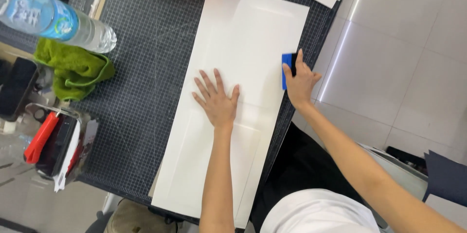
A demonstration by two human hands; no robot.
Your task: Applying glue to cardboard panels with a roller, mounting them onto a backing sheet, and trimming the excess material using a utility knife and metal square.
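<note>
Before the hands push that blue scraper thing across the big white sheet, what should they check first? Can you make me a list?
1. Left hand flat on the white sheet, fingers spread: ok.
2. Right hand gripping the blue scraper: ok.
3. Scraper's edge against the sheet's right side: ok, it sits at that edge.
4. Sheet lying fully on the gridded cutting mat: not ok, its near end seems to hang past the mat.
5. Water bottle and green cloth off the sheet: ok, both lie away to the left.
6. Bubbles or creases in the sheet: cannot tell, too faint to see.
</note>
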